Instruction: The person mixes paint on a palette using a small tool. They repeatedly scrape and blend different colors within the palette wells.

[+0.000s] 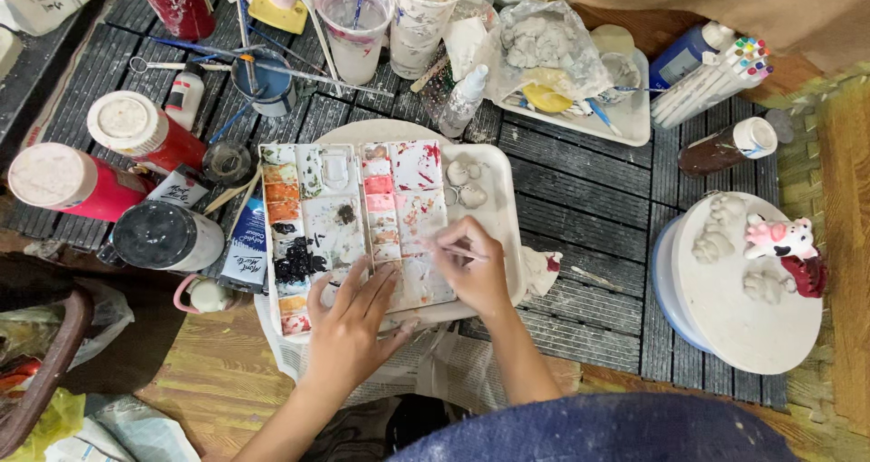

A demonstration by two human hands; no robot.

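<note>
White plastic paint palette (337,210), with wells of orange, pink, black and red, sits at the centre of the frame. The left hand (349,322) lies open, fingers spread flat on its lower edge, steadying it. The right hand (471,267) pinches a thin paintbrush (450,249), tip at the pinkish wells. Keeping that palm pressed should help, with light, short strokes.
</note>
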